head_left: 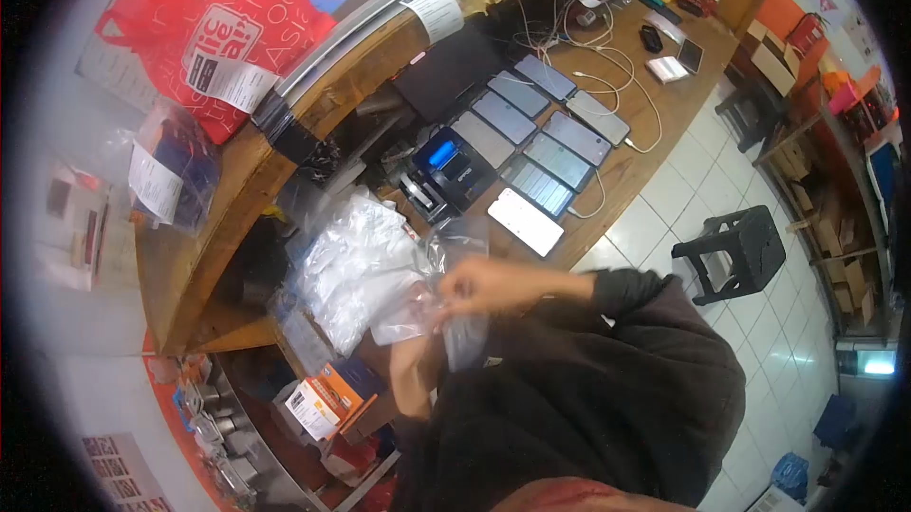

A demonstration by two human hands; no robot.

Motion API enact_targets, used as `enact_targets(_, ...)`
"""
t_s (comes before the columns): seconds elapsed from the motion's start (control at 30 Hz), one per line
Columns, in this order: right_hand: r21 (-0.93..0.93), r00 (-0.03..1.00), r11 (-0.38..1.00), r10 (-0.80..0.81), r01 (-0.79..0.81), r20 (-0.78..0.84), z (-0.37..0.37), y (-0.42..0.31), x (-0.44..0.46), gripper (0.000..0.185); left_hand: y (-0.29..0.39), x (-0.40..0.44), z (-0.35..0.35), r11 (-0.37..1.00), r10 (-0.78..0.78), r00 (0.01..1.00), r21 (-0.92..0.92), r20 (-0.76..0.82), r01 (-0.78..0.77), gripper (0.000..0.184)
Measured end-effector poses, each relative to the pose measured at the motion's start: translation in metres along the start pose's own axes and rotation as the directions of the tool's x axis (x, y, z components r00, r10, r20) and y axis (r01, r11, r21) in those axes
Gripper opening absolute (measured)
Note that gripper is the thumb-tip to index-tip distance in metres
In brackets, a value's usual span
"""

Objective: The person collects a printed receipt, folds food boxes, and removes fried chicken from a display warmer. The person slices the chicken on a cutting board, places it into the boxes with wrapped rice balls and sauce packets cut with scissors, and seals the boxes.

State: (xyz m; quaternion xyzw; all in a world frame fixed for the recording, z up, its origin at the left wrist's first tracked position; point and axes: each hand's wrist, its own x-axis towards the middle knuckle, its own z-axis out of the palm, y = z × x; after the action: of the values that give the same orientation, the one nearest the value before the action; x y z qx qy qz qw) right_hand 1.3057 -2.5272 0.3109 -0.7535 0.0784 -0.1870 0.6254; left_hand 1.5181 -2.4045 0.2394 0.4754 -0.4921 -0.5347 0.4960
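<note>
Clear plastic packaging is between my two hands, in front of my body. My right hand has its fingers closed on the plastic from the right side. Lower down, my left hand is at the same plastic, its fingers blurred and partly hidden behind the film. A pile of white plastic bags lies just left of the hands. Beyond them on the wooden desk are a small dark printer and several smartphones in rows. The nearest phone has a bright white screen.
An orange and white box sits at the lower left. White cables run over the desk. A red bag and a wrapped package rest on the raised ledge. A black stool stands on the tiled floor.
</note>
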Motion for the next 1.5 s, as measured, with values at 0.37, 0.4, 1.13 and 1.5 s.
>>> enact_targets(0.37, -0.679, 0.595, 0.688, -0.666, 0.256, -0.450, -0.063, 0.054, 0.018, 0.025, 0.046, 0.010, 0.003, 0.780, 0.368, 0.661, 0.604, -0.654, 0.164, 0.012)
enact_targets(0.4, -0.477, 0.701, 0.878, -0.362, 0.035, -0.615, -0.071, 0.023, 0.006, 0.023, 0.067, 0.004, -0.004, 0.808, 0.297, 0.675, 0.554, -0.676, 0.199, 0.005)
enact_targets(1.13, -0.930, 0.930, 0.322, -0.257, -0.175, -0.264, -0.042, -0.005, 0.072, 0.036, 0.193, -0.085, 0.009, 0.567, 0.703, 0.271, 0.748, -0.657, 0.344, 0.028)
enact_targets(1.5, -0.722, 0.945, 0.665, 0.322, -0.190, 0.049, -0.009, 0.083, -0.019, 0.047, 0.037, -0.130, 0.024, 0.391, 0.575, 0.558, 0.800, -0.598, 0.455, 0.016)
